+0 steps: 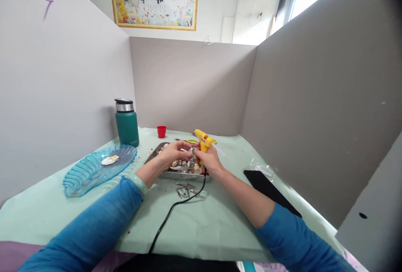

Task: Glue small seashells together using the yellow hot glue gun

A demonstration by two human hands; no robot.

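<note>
My right hand (210,159) is wrapped round the handle of a yellow glue gun (204,139), whose black cord runs down toward me. Beside it, my left hand (176,152) has its fingers bent and drawn together over a metal tray (182,175); what is between the fingertips is too small to make out. Shells and small stones (185,166) fill the tray under both hands. Several small metal clips (186,191) lie on the green cloth in front of the tray.
A blue shell-shaped dish (91,171) holding a white shell (109,160) is at left, near a green bottle (127,125). Behind are a red cup (161,132) and yellow-handled scissors (191,141). A black flat piece (271,192) and clear plastic bag (262,169) lie at right. Partitions surround the table.
</note>
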